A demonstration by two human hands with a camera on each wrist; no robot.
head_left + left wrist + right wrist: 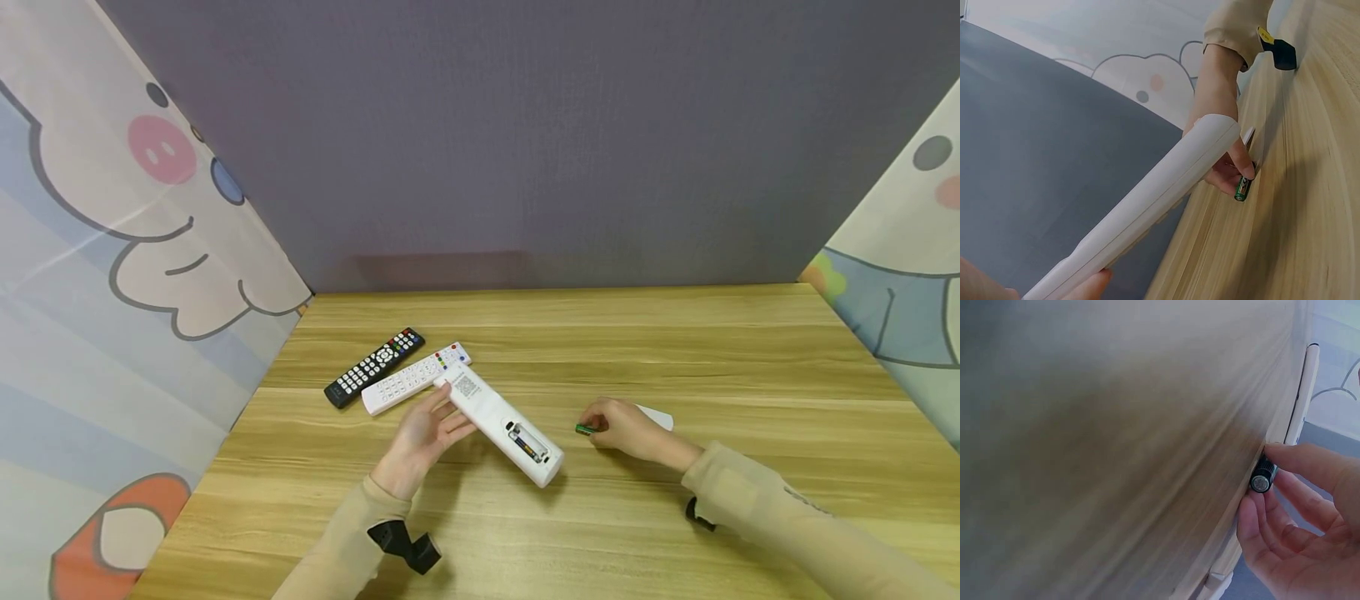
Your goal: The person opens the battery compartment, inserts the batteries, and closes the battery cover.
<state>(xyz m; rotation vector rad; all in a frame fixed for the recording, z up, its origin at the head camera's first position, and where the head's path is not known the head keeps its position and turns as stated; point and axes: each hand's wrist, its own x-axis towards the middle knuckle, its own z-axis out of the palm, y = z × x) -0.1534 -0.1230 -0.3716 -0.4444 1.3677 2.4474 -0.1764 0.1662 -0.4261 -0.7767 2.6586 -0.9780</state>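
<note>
My left hand (420,442) holds a white remote control (487,408) near one end, tilted above the table with its back facing up. The battery compartment at the other end is uncovered; one dark battery (523,442) lies in it, beside a bare slot. To the right, my right hand (622,429) pinches a small green battery (586,430) between thumb and fingers, low over the wood. In the right wrist view the round silver end of this battery (1262,478) faces the camera. A white battery cover (658,416) lies just behind the right hand, partly hidden by it.
A black remote (375,367) and a second white remote (412,379) lie side by side, buttons up, on the wooden table (750,358) at the left. A grey panel (555,150) rises behind the table, with cartoon-printed sheets (82,275) at both sides.
</note>
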